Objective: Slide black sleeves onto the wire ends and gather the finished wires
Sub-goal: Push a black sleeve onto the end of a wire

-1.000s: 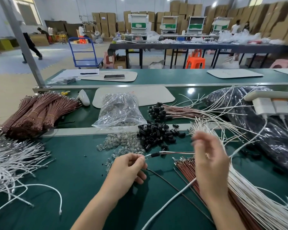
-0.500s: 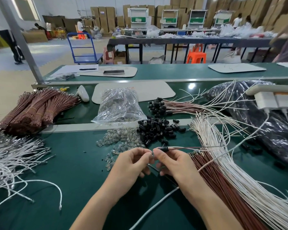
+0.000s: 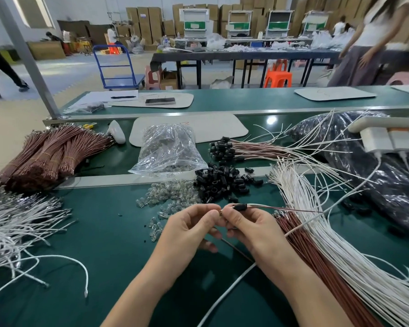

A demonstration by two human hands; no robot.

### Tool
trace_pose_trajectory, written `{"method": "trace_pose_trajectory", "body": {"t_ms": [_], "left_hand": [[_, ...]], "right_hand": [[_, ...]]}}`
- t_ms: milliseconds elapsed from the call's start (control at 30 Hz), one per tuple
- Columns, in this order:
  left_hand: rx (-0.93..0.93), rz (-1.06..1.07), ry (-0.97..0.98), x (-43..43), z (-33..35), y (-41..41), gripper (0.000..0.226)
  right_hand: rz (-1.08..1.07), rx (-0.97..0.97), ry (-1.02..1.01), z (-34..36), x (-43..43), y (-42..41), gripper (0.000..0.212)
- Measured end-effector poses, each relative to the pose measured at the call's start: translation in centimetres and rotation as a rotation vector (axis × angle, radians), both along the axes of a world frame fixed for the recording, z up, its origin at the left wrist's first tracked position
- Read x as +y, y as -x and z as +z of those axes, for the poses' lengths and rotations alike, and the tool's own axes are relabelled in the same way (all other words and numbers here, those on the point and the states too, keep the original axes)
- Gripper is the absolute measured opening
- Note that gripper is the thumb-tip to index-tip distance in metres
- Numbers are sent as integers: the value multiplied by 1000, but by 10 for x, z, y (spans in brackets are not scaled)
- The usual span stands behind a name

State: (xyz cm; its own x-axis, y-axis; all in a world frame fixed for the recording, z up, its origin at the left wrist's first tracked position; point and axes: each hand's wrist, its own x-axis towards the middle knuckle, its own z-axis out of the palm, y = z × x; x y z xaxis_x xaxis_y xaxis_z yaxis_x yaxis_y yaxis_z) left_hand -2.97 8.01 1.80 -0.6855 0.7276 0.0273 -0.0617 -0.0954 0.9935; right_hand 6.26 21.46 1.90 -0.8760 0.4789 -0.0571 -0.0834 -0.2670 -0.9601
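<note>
Just this side of the sleeve pile (image 3: 222,182), the left hand (image 3: 189,228) is pinching the terminal (image 3: 220,212) steady while the right hand (image 3: 253,228) is pinching the black sleeve (image 3: 240,206) in its fingers (image 3: 230,214), likely seating it.

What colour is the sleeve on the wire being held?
Black. The sleeve on the held wire shows best in the head view, above the right hand.

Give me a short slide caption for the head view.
Left hand and right hand pinch a wire bearing a black sleeve.
</note>
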Motion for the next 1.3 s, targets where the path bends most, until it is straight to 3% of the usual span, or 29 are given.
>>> {"method": "trace_pose_trajectory", "body": {"t_ms": [267,500,900,1300], "left_hand": [[19,8,7,0,0,-2,10],[-5,69,-7,0,0,0,11],[48,89,17,1,-2,0,8],[112,96,25,2,-2,-3,8]], "right_hand": [[10,9,51,-2,-2,1,32],[27,-44,-118,-1,-4,-1,27],[-16,-58,-132,-2,-5,-1,21],[-67,-36,-110,-1,-8,-1,31]]}}
